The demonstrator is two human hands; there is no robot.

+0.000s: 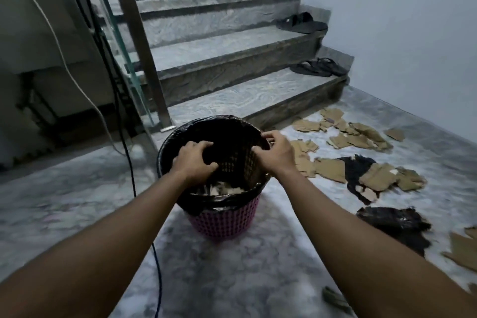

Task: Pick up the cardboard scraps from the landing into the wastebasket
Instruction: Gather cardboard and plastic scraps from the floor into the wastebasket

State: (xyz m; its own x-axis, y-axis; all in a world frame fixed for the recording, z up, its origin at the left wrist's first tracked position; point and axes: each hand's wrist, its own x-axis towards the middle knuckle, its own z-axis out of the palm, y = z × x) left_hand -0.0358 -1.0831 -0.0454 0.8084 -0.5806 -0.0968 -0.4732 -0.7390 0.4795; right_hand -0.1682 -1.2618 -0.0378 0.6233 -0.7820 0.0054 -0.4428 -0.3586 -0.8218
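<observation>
A pink mesh wastebasket [224, 223] with a black liner stands on the marble landing, and pale cardboard scraps [227, 188] lie at its bottom. My left hand [196, 160] hangs over the opening with loosely bent, spread fingers and nothing visible in it. My right hand [277, 153] hovers at the right rim, fingers loosely curled, with nothing seen in its grasp. More brown cardboard scraps [361, 134] are scattered on the floor to the right, some near the bottom step and others [333, 169] closer to the basket.
Torn black pieces [395, 223] lie among the scraps at right. Stairs rise behind, with sandals [318, 67] and slippers [302, 23] on the steps. A metal railing post [144, 59] and glass panel stand at left. A dark cable [156, 266] runs across the floor beside the basket.
</observation>
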